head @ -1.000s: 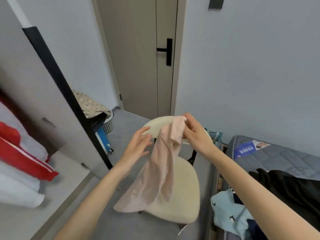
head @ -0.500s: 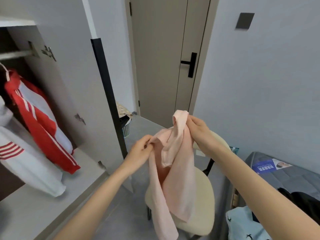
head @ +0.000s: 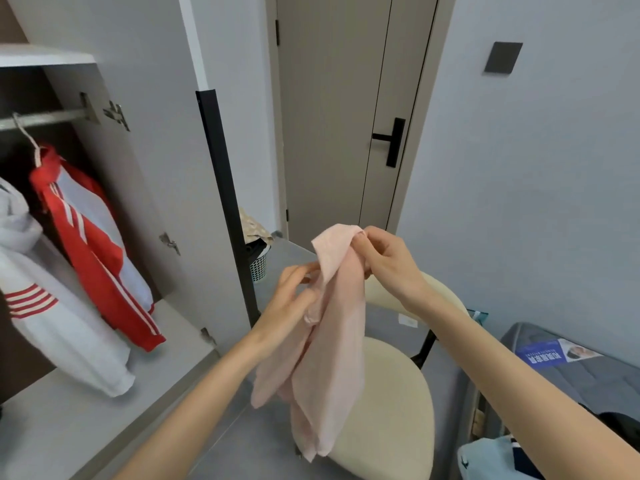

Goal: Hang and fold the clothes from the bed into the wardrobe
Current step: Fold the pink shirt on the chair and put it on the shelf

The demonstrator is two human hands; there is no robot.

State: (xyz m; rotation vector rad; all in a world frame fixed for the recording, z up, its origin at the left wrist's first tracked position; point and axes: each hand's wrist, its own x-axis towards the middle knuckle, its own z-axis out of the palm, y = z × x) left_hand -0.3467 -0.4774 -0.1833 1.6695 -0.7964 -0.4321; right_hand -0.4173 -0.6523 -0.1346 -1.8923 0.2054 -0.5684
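Note:
A pale pink garment (head: 329,344) hangs in front of me over a cream chair (head: 388,403). My right hand (head: 388,261) pinches its top edge and holds it up. My left hand (head: 291,299) grips a fold on its left side, a little lower. At the left the wardrobe (head: 104,386) stands open, with a red and white jacket (head: 93,251) and a white garment (head: 52,313) hanging from its rail (head: 45,117). The bed (head: 568,372) is at the lower right, with light blue clothing (head: 491,459) and a dark garment (head: 620,420) on it.
The open wardrobe door (head: 225,202) with its black edge stands just left of my hands. A laundry basket (head: 258,258) sits behind it near the closed room door (head: 346,116). A blue packet (head: 557,353) lies on the bed. A grey wall is on the right.
My view has swung left and up, bringing the wardrobe interior into sight. My left hand has gone from open beside the pink garment to gripping it. Both hands have lifted it higher.

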